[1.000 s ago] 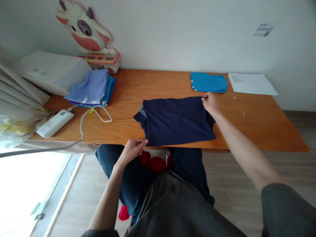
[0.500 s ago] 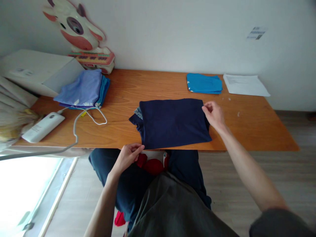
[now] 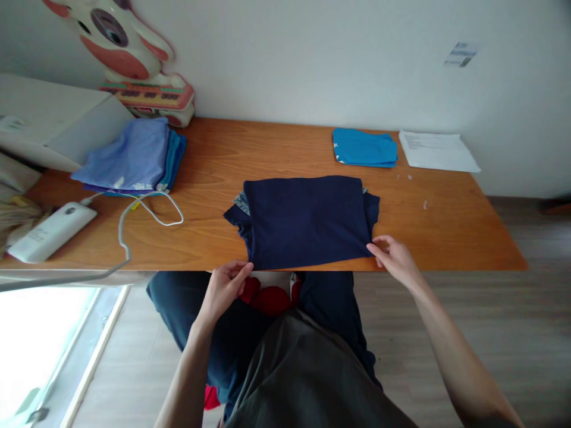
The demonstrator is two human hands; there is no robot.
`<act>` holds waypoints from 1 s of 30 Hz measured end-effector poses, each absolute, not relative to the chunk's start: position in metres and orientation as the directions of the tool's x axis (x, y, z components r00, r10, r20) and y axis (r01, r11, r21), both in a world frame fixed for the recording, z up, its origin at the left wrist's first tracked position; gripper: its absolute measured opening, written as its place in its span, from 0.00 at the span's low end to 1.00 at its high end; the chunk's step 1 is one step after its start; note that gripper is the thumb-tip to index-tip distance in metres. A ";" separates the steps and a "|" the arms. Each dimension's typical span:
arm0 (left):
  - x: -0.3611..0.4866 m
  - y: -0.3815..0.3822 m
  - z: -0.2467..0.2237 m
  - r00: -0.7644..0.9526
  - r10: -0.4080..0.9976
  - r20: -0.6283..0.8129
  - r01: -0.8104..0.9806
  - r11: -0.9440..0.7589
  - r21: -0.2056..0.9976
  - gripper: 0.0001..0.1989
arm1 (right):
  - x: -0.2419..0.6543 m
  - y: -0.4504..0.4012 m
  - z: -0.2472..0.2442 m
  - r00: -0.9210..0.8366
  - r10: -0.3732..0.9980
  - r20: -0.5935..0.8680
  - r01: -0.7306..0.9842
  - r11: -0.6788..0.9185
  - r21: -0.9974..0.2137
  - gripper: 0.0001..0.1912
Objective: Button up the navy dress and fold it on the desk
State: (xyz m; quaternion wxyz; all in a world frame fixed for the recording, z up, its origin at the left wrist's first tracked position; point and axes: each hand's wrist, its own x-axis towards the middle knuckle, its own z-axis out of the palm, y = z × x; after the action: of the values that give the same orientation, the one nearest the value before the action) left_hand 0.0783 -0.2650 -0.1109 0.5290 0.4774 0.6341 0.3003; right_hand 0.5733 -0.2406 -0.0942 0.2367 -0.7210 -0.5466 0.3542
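Note:
A dark navy garment [image 3: 307,220], folded into a rough rectangle, lies along the front edge of the wooden table. Short parts of it stick out at the left and right, with a bit of patterned grey-blue cloth at the upper left. My left hand [image 3: 227,285] pinches its near left corner at the table edge. At the near right corner, my right hand [image 3: 392,257] has thumb and fingertips closed on the cloth.
Folded blue cloth [image 3: 364,147] and white papers [image 3: 437,151] lie at the back right. At left are a stack of folded clothes [image 3: 127,154], a white box [image 3: 57,119], a white power bank [image 3: 53,232] with a cable [image 3: 122,238], and a cow-shaped toy keyboard [image 3: 147,95].
My right hand has moved from the garment's far right corner down to its near right corner. A dark flap now shows at the right side. The view has shifted slightly; my left hand keeps its pinch.

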 end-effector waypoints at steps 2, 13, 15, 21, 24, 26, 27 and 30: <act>0.077 -0.266 -0.112 0.029 0.922 -0.386 0.286 0.362 0.887 0.26 | 0.575 -0.244 -0.092 0.139 0.955 -0.262 0.612 -0.291 -0.736 0.28; 0.071 -0.268 -0.121 0.054 0.923 -0.382 0.275 0.354 0.894 0.24 | 0.578 -0.255 -0.093 -0.022 0.908 -0.417 0.430 -0.368 -0.825 0.26; 0.073 -0.269 -0.122 0.047 0.923 -0.381 0.264 0.356 0.896 0.24 | 0.579 -0.255 -0.090 -0.035 0.897 -0.440 0.421 -0.386 -0.821 0.26; 0.074 -0.274 -0.124 -0.021 0.956 -0.294 0.170 0.293 0.941 0.18 | 0.586 -0.258 -0.088 0.033 0.887 -0.460 0.082 -0.462 -0.883 0.26; 0.071 -0.273 -0.127 -0.007 0.943 -0.334 0.147 0.331 0.932 0.17 | 0.590 -0.262 -0.090 0.008 0.865 -0.502 0.036 -0.502 -0.864 0.27; 0.069 -0.271 -0.128 0.005 0.932 -0.363 0.161 0.358 0.920 0.18 | 0.590 -0.263 -0.090 -0.043 0.839 -0.542 0.127 -0.534 -0.836 0.27; 0.069 -0.270 -0.128 0.014 0.926 -0.377 0.175 0.369 0.913 0.19 | 0.590 -0.263 -0.089 -0.069 0.824 -0.562 0.182 -0.544 -0.819 0.27; 0.070 -0.266 -0.122 0.029 0.915 -0.402 0.212 0.387 0.897 0.21 | 0.584 -0.261 -0.089 -0.095 0.804 -0.588 0.284 -0.544 -0.790 0.27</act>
State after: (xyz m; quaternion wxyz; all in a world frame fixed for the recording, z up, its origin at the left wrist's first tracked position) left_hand 0.0695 -0.2659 -0.1216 0.5553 0.4540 0.6208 0.3164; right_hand 0.5844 -0.2614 -0.0886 0.2149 -0.6372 -0.4265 0.6048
